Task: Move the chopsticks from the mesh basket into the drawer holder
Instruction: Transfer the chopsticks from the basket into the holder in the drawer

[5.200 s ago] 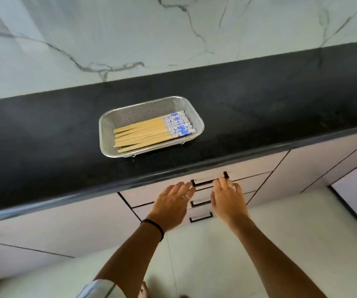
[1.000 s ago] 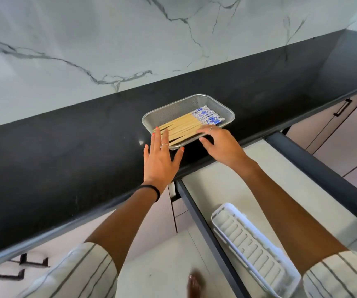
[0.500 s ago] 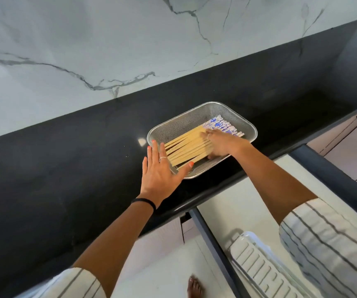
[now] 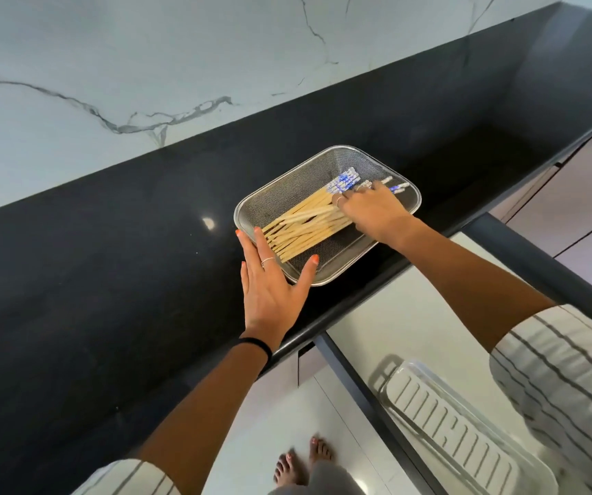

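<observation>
A steel mesh basket [image 4: 298,187] sits on the black countertop near its front edge. Several wooden chopsticks [image 4: 305,228] with blue-and-white patterned ends lie fanned out inside it. My right hand [image 4: 373,209] is down in the basket on the patterned ends, fingers curled over a few of them; whether it grips them is hard to tell. My left hand [image 4: 273,284] lies flat and spread against the basket's near-left corner. Below, the white slotted drawer holder [image 4: 448,430] rests in the open drawer [image 4: 412,316], partly hidden by my right sleeve.
The black countertop [image 4: 108,262] runs left to right under a white marble backsplash [image 4: 144,66]. The drawer's dark side rails [image 4: 537,259] jut out toward me. Closed cabinet fronts [image 4: 590,216] are at right. My bare feet [image 4: 301,466] stand on the pale floor.
My right hand has shifted toward the patterned ends and the chopsticks have spread into a looser, crossed fan. My left hand stays on the basket's corner. The view has tilted slightly.
</observation>
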The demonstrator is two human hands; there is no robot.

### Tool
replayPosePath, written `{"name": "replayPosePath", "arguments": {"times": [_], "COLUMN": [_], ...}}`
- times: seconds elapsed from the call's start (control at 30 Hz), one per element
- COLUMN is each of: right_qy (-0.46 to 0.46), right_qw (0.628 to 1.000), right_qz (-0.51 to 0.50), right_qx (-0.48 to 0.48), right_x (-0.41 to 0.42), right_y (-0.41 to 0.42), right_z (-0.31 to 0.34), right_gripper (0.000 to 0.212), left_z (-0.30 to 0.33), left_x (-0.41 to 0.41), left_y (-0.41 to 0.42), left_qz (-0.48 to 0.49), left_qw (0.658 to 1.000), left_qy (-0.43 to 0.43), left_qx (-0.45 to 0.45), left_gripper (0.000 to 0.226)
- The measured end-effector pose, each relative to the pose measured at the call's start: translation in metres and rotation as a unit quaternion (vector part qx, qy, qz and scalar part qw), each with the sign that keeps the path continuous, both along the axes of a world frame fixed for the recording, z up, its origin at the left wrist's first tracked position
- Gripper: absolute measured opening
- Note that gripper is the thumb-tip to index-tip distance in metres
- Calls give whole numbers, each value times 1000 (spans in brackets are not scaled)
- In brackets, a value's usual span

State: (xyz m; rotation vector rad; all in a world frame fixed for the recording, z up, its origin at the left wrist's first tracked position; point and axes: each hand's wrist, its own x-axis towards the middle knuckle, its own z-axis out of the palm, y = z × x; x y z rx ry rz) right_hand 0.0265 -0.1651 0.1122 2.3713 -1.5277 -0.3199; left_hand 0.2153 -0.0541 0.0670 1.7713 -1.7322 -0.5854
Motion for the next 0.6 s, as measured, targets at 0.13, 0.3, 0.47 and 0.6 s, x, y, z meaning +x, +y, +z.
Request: {"name": "replayPosePath", "arguments": {"times": [0.13,0.3,0.47,0.6], "right_qy": [-22,-150,-411,-543], "right_qw": [999,985,906,815], "right_qz": [5,-10,-96,-136], "right_qx": [-39,-86,-25,151], "right_x": [-1,-12,-58,-112], "right_y": [7,25,74,141], "right_z": [8,42,60,31], "right_gripper": [61,45,12,16], "left_z": [-4,-10,-13,-20], "left_x": [-9,-18,-25,-26], "left_y": [11,18,28,30], "left_qz": [4,-11,-22,6], "left_qw": [997,988,979,983], "left_qy": [70,155,203,183], "left_qx": [15,8,-10,-21], "left_gripper": [107,107,103,103]}}
